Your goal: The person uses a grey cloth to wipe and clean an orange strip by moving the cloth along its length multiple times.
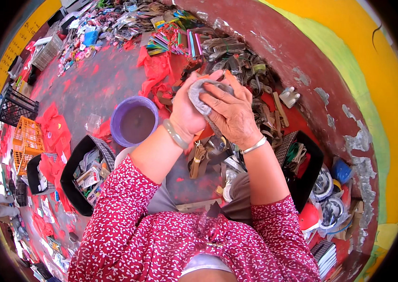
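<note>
My left hand and my right hand are raised together in the middle of the view, both wrapped around a grey rag. The rag covers a small orange object that shows only as a sliver above my fingers. A pale bangle sits on my left wrist and a thin silver bracelet on my right. My red patterned sleeves come in from the lower edge.
Below my hands a purple bucket of murky water stands on the ground. A black tray of small packets lies to the left, another black tray to the right. Straps and hardware are piled ahead, an orange crate far left.
</note>
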{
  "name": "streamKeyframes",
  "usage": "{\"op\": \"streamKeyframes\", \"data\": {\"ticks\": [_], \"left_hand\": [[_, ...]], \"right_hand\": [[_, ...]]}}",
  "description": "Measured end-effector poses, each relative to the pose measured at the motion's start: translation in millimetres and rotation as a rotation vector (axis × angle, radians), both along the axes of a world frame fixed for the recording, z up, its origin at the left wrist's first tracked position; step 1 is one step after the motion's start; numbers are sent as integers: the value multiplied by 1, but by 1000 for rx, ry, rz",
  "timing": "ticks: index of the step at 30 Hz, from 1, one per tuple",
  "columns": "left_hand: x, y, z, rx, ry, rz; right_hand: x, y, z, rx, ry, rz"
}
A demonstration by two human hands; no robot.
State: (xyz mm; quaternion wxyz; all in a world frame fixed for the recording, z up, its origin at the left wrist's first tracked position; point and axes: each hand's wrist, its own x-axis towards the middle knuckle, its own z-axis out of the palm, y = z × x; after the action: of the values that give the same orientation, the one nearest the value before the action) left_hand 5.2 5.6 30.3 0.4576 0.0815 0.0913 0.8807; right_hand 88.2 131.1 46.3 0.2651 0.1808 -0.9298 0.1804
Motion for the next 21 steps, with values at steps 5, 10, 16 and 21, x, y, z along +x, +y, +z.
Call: {"op": "streamKeyframes", "data": {"ticks": [5, 10, 16, 21], "left_hand": [[7, -3, 1, 3, -19, 90], [33, 14, 7, -223, 69, 289], [23, 8, 3, -297, 172, 331], [-6, -2, -19, -86, 112, 212]], "right_hand": [[-11, -15, -17, -195, 78, 47], [-27, -31, -24, -531, 120, -147], [-20, -44, -28, -718, 175, -95], [-7, -66, -26, -501, 180, -99]]}}
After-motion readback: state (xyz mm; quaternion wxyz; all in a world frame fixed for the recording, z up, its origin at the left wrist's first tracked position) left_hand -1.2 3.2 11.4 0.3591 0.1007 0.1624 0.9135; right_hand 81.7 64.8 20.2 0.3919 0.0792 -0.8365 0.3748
